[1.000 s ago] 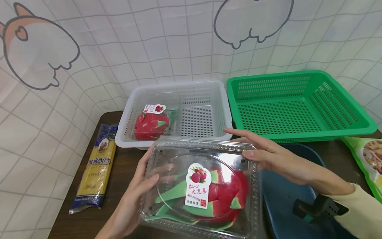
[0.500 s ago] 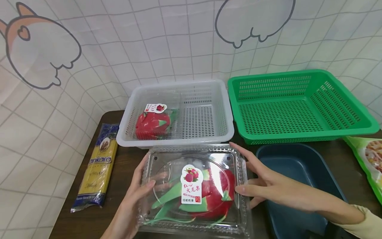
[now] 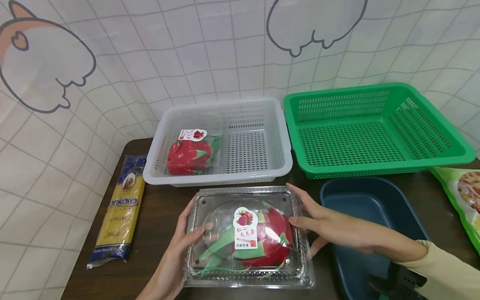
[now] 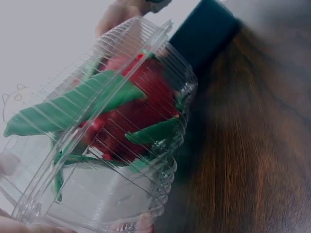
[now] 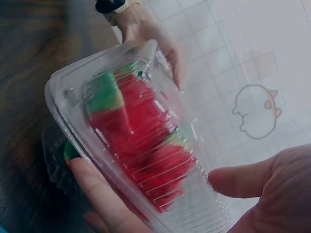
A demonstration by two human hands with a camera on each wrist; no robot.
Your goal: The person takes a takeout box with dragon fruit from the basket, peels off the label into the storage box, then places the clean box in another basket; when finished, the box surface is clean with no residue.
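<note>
Lower left of centre, your left hand [image 3: 170, 250] grips the clear fruit box [image 3: 246, 233] by its left side. The box, lower centre, looks lower and flatter than before; right of it, your right hand [image 3: 328, 223] now holds the opposite side, seemingly steadying it.

From the clamshell [image 3: 245, 233], packet [image 3: 120, 212] and tub [image 3: 363, 200] are laid at nine and three o'clock. A basket [image 3: 247, 150] is set at eleven, another basket [image 3: 348, 141] at two.
</note>
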